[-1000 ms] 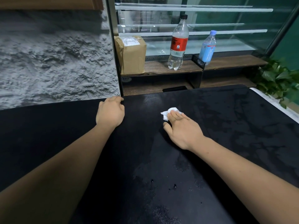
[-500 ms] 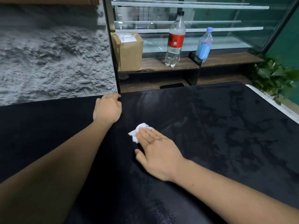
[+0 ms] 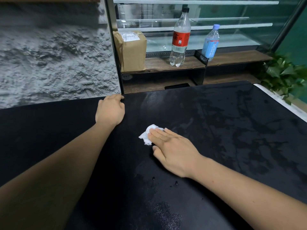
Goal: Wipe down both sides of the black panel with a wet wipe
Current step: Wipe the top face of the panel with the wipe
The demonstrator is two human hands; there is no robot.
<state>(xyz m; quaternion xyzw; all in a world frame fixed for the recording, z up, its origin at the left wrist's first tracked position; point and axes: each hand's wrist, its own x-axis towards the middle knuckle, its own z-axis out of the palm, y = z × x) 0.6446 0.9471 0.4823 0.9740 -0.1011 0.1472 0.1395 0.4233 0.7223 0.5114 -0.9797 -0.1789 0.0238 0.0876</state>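
The black panel [image 3: 224, 130] lies flat and fills most of the view, with damp streaks and a few droplets on its surface. A crumpled white wet wipe [image 3: 147, 134] lies on it near the middle. My right hand [image 3: 172, 150] presses the wipe flat with straight fingers; part of the wipe is hidden beneath them. My left hand [image 3: 110, 110] grips the panel's far edge, its fingers curled over the rim.
Behind the panel stands a glass display case with a wooden ledge. On it are a cardboard parcel [image 3: 132, 50], a red-labelled bottle [image 3: 180, 37] and a blue-labelled bottle [image 3: 211, 43]. A rough grey wall [image 3: 49, 55] is at the left, a green plant [image 3: 282, 73] at the right.
My right hand slid the wipe toward me and leftward across the panel, then a little rightward. My left hand kept its hold on the far edge.
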